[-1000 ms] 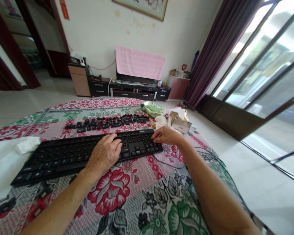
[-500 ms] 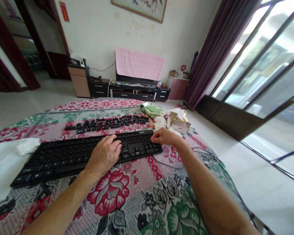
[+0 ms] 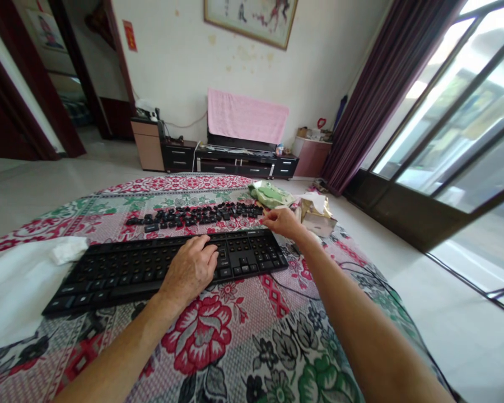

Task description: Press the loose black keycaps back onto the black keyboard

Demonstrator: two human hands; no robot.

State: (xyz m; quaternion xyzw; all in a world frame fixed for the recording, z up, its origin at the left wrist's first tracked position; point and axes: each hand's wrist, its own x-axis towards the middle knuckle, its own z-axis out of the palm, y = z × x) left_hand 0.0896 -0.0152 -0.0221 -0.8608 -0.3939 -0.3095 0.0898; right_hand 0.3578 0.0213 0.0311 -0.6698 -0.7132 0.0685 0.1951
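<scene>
Covering nearly the whole lower view, a round table (image 3: pixel 218 358) under a woven cloth with red, green and grey flowers carries everything within reach. Well to the left of the left hand's fingers (image 3: pixel 210 258) lies a flat white sheet of cloth (image 3: pixel 12 291). A long black computer keyboard (image 3: pixel 121 268) stretches across the table under those fingers. The left hand (image 3: pixel 189 270) rests palm-down on its right-centre part, fingers loosely bent and spread on the keys, gripping nothing. The right hand (image 3: pixel 282 221) is stretched out just past the keyboard's far right corner, its fingers (image 3: pixel 271 215) drawn together at the tips; whether they pinch anything cannot be told. Just to the left of those fingertips, running away leftward beyond the keyboard, lie rows of loose black plastic keycaps (image 3: pixel 197 214). Just beyond the right fingers sits a soft green plastic packet (image 3: pixel 272 195), and to their right a gold cardboard tissue box (image 3: pixel 317 223) with white paper showing at its top. A crumpled white tissue (image 3: pixel 69 249) lies far left of the left fingers, by the keyboard's far left corner. A thin black cable (image 3: pixel 294 284) curves over the cloth under the right forearm.
</scene>
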